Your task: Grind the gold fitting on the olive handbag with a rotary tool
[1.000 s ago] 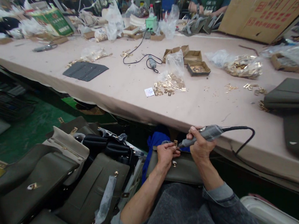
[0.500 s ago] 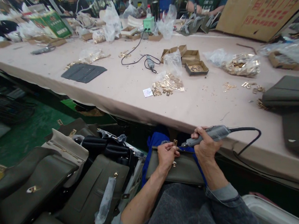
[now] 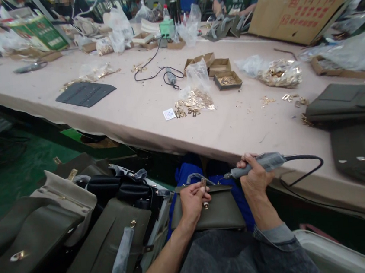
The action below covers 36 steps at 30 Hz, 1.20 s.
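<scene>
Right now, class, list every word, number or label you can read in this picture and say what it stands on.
None can be read with certainty.
Large cardboard sheet: red printed characters, too blurred to read.
Green box: light lettering, too blurred.
Small white label on the table: print too small.
Grey power tool in the right hand: no readable marking.

Across the middle of your frame runs a long worktable [image 3: 134, 111] with a pale pink top. At lower left you see green floor [image 3: 19, 171]. A large cardboard sheet [image 3: 302, 2] leans at upper right.
</scene>
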Tool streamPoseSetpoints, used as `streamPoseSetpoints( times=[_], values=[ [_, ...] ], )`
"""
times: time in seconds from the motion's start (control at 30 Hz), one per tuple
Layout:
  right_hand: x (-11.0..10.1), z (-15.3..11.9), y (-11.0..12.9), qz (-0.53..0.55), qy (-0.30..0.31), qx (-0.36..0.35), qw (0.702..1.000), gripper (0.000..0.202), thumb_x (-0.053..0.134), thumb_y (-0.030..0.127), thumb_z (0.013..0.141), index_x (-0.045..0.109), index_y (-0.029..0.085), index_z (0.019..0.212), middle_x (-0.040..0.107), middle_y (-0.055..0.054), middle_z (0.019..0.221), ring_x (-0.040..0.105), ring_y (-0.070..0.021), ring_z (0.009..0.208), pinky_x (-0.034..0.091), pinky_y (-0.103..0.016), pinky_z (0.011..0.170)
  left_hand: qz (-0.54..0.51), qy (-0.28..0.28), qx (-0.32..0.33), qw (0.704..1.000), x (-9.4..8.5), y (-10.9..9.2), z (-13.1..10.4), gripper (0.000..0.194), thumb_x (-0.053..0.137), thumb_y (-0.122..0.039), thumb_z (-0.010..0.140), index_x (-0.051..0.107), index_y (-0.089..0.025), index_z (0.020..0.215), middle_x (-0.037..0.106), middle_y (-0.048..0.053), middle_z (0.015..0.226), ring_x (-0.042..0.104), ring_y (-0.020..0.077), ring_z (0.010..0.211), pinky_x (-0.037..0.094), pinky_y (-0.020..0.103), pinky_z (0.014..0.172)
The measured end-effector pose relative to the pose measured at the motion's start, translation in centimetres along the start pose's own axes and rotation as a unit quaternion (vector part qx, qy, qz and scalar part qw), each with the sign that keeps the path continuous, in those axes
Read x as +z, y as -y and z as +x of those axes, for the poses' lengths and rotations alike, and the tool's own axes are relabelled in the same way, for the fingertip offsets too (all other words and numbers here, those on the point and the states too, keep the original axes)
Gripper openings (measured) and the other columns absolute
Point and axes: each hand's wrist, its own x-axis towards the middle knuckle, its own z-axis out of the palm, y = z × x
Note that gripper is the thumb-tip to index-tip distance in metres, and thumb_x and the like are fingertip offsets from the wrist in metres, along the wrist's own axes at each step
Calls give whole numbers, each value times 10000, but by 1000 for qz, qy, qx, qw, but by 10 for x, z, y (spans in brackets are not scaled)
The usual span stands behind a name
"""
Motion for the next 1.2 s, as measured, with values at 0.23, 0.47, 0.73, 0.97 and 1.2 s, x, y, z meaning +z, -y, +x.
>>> streamPoseSetpoints(
  times=[0.23, 0.47, 0.73, 0.97, 1.2],
  values=[
    [-17, 12, 7, 8, 2, 4, 1000, 288, 804, 204, 698, 535, 173, 798, 547, 30, 645, 521, -123, 531, 475, -250, 483, 13, 54, 23, 998, -18, -8, -25, 384, 792, -358, 810, 739, -70, 1058, 754, 153, 890, 655, 148, 554, 590, 264, 547],
    [-17, 6, 15, -9, 11, -16, 1000, 276, 817, 169, 719, 555, 166, 806, 555, 21, 694, 534, -124, 549, 473, -263, 498, -22, 97, 47, 994, -42, -9, -50, 206, 751, -253, 879, 756, -124, 1039, 752, 115, 895, 655, 146, 555, 611, 307, 592],
    [-16, 8, 11, -34, 22, -9, 999, 284, 818, 174, 735, 548, 170, 824, 571, 11, 758, 538, -120, 547, 469, -281, 506, -57, 88, 37, 994, -49, -19, -48, 189, 752, -181, 869, 776, -186, 1056, 759, 109, 923, 649, 136, 556, 598, 285, 574],
    [-14, 8, -2, -68, 53, 6, 996, 198, 782, 194, 790, 589, 151, 787, 551, 2, 681, 534, -133, 529, 468, -301, 517, -59, 67, 6, 996, -60, -27, -50, 182, 774, -196, 852, 789, -199, 1034, 751, 109, 881, 622, 124, 524, 585, 276, 538],
    [-5, 17, 0, -50, 50, 16, 997, 217, 801, 176, 760, 591, 165, 812, 555, 3, 702, 529, -134, 539, 461, -305, 532, -48, 14, -10, 999, -69, -29, -49, 189, 819, -232, 810, 801, -198, 994, 750, 112, 861, 612, 129, 506, 585, 291, 524]
  ],
)
